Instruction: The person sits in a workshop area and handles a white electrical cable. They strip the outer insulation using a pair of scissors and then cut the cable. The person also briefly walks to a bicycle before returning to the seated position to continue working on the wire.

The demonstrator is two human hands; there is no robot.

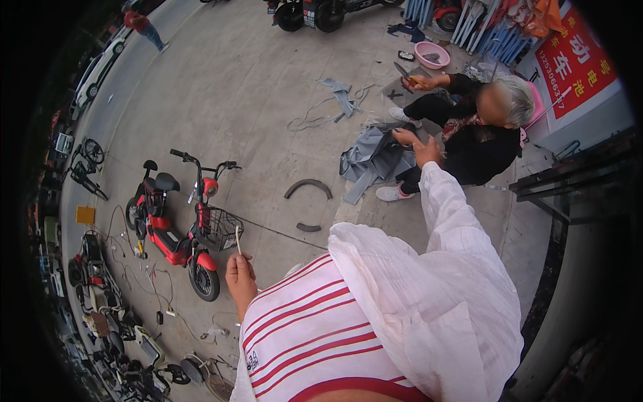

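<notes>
Upright between the fingers of my left hand point(241, 275) is a thin pale stick point(238, 238). My right hand point(428, 152) reaches out in a white sleeve, close to a hand point(405, 136) that seems to be the seated person's; whether they touch, or mine holds anything, I cannot tell. Grey fabric point(374, 153) lies bunched on the ground below them, partly against the seated person's legs. That person point(467, 140), in dark clothes, holds scissors point(408, 74) with orange-yellow handles in the other hand. Grey strips and cords point(343, 95) lie nearby on the concrete.
A red electric scooter point(168, 241) with a wire basket stands left of me. Two curved dark pieces point(309, 186) lie ahead. A pink basin point(432, 54) and folded blue-framed items point(477, 30) are beyond the person. Cables point(150, 276) and parked two-wheelers point(120, 326) fill the left side.
</notes>
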